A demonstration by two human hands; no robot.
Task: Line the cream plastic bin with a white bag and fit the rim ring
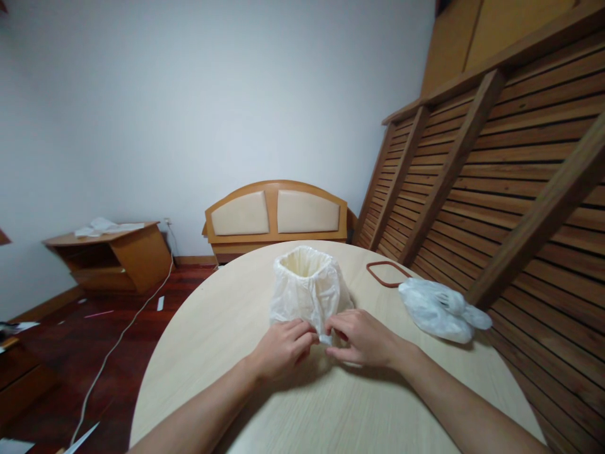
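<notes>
A small bin stands upright in the middle of the round table, covered by a white plastic bag (pixel 307 293) folded outward over its mouth. The bag hangs loosely down the sides and hides the bin's outer wall. My left hand (pixel 286 345) is at the bag's lower front edge, fingers curled and closed on the plastic. Just right of it, my right hand (pixel 362 338) has its thumb and fingers around the same edge, with a bit of bag between both hands.
A brown rounded rectangular ring (pixel 388 285) lies on the pale table (pixel 203 353), partly beside a bundled white plastic bag (pixel 437 309). Slatted wooden panels (pixel 454 189) lean at the right. A wooden cabinet (pixel 142 258) and a cable (pixel 108 359) are at the left.
</notes>
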